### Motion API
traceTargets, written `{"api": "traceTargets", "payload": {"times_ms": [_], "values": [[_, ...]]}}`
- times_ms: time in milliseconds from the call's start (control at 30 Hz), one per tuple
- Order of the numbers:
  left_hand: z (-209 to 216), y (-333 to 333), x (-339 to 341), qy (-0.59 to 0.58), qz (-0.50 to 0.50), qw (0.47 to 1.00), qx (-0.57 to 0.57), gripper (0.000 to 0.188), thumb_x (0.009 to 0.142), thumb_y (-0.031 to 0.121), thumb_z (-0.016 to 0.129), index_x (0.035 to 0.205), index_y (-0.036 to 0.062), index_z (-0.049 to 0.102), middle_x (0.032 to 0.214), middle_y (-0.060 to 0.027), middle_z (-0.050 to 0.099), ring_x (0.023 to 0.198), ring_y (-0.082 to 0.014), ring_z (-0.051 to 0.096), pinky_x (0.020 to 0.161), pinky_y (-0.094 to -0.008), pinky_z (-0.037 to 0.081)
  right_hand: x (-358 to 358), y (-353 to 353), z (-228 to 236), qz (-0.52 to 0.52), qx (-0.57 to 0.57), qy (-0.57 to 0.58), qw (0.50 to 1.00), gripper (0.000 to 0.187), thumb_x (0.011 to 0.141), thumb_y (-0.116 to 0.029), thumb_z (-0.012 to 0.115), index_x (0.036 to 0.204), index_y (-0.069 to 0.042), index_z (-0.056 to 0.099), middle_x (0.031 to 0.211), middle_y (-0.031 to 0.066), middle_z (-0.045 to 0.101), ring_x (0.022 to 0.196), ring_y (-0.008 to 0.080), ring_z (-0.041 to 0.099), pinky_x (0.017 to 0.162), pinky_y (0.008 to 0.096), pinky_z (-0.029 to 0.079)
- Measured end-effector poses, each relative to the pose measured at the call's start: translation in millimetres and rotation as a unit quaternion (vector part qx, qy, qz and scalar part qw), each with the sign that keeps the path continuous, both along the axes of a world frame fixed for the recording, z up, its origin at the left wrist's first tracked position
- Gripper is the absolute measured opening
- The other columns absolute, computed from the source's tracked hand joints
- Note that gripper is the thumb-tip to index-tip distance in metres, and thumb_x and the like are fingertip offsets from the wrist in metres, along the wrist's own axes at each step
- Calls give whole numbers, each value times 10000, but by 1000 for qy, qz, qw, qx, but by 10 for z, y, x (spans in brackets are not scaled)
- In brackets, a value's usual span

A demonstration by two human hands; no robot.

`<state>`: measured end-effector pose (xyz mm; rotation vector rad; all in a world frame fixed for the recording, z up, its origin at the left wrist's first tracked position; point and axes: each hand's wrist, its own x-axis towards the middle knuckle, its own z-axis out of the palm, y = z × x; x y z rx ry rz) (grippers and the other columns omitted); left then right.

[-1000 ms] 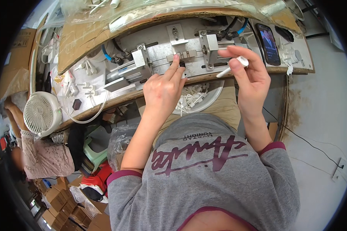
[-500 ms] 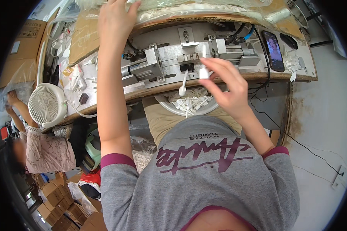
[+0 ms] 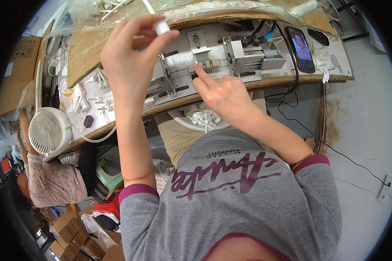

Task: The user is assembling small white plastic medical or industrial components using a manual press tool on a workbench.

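My left hand (image 3: 133, 54) is raised over the left end of the bench fixture, its thumb and fingers pinching the thick head of a white plastic stemmed piece (image 3: 162, 28). The piece's thin stem points up and away. At the middle of the fixture, my right hand (image 3: 226, 93) reaches in with its index finger stretched to the small metal holder (image 3: 209, 64). Nothing shows between its fingers, which partly cover the black block below the holder. Below the bench edge, a white basin (image 3: 177, 116) on my lap holds many white stemmed pieces (image 3: 204, 118).
Metal clamp blocks (image 3: 237, 54) with hoses flank the holder. A phone (image 3: 301, 50) lies on the right, a white fan (image 3: 51, 132) stands left. Cardboard and clear plastic with white pieces (image 3: 111, 11) lie behind. Another person (image 3: 56, 180) sits at the left.
My left hand has come back from the far plastic with a white piece. My right hand has moved left to the holder, and the white piece it held is no longer seen.
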<state>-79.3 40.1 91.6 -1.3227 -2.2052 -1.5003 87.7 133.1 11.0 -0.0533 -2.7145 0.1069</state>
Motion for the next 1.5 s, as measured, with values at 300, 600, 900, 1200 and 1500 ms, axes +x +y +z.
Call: {"api": "traceTargets", "payload": {"times_ms": [300, 600, 900, 1200, 1500], "values": [[-255, -344, 425, -45, -42, 997, 49, 319, 733, -43, 810, 1041, 7, 741, 1193, -123, 636, 847, -150, 684, 701, -269, 617, -77, 69, 159, 26, -33, -74, 996, 178, 736, -81, 660, 886, -42, 570, 1049, 166, 705, 612, 255, 688, 549, 357, 546], [-688, -519, 790, 58, -62, 993, -87, 328, 738, -15, 804, 1057, 2, 732, 1291, -139, 651, 883, -174, 688, 708, -286, 569, -945, 980, 1152, -75, 138, 149, 976, 164, 853, -107, 679, 983, -9, 660, 1025, 137, 658, 1007, 251, 614, 791, 338, 516], [-989, -348, 844, 167, -18, 966, -198, 280, 759, 132, 793, 1029, 94, 727, 1281, -26, 672, 588, -204, 633, 579, -288, 513, -1791, 1521, 862, -68, 220, -61, 971, 254, 854, -110, 625, 1097, -63, 682, 1182, 167, 633, 1204, 356, 552, 940, 484, 497], [-975, -255, 758, 187, -10, 960, -210, 262, 757, 180, 793, 999, 111, 722, 1288, -12, 669, 551, -205, 613, 551, -285, 506, -1706, 1391, 849, -34, 87, -16, 995, 182, 872, -128, 587, 986, -30, 689, 1042, 195, 655, 953, 336, 680, 814, 440, 554], [-998, -276, 739, 171, -14, 965, -201, 248, 765, 176, 786, 997, 112, 725, 1289, -6, 667, 550, -210, 626, 551, -286, 512, -1680, 1309, 700, 14, 98, 72, 992, 162, 885, -118, 556, 993, -27, 635, 933, 172, 659, 906, 329, 681, 763, 436, 560]]}}
